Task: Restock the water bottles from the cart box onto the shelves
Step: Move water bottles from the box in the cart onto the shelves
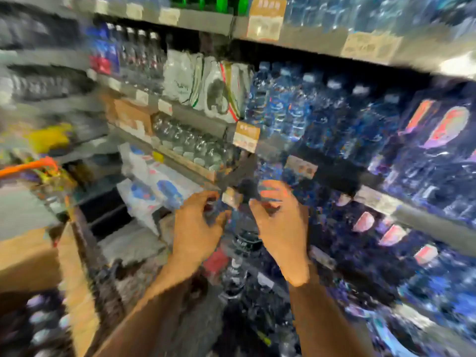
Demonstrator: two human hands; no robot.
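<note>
The picture is badly blurred. My left hand [198, 228] and my right hand [280, 228] are raised side by side in front of the shelves [401, 210], fingers curled. Each seems to grip a clear water bottle [238, 253], whose body hangs down between the two hands; the blur hides the exact hold. Rows of blue-tinted water bottles [296, 112] fill the shelf levels to the right. At the lower left stands the cardboard cart box [77, 279], with several bottle caps showing inside it.
White packs [206, 83] and clear glass bottles [188, 140] sit on the shelves at the middle left. Price tags [246, 136] hang from the shelf edges. An orange cart handle [28, 166] shows at the far left.
</note>
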